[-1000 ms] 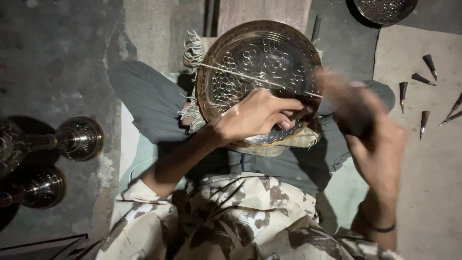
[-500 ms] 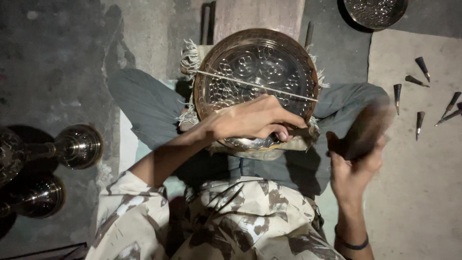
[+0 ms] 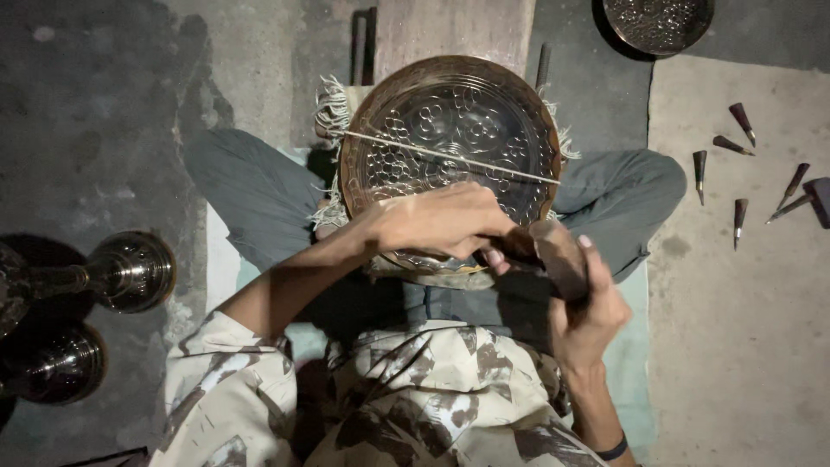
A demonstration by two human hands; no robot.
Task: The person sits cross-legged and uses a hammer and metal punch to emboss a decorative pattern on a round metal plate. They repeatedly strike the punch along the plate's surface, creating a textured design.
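Seated metalworker, seen from above, chasing a pattern into a round metal tray (image 3: 450, 130) that rests on a fringed cloth pad (image 3: 333, 112) across the crossed legs, at the middle of the floor (image 3: 735, 346). The left hand (image 3: 441, 227) lies over the tray's near rim, fingers closed together around what appears to be a small punch, though the tool itself is hidden beneath them. The right hand (image 3: 592, 316) is clamped on the handle of a wooden mallet (image 3: 558, 255), whose head sits just beside the left fingertips. The step in hand is judged to be striking the punch along the near edge of the design; the next blow calls for a steady left hand and a short, square stroke, lest the mark skid. The tray is shallow and bronze-toned, its bed covered with embossed circles and scrolls, and a thin straight rod (image 3: 450, 157) lies across it. Spare pointed punches (image 3: 739, 186) lie scattered toward the floor's right edge; two polished metal vessels (image 3: 130, 270) stand at the left edge, and another patterned dish (image 3: 661, 22) at the far edge.
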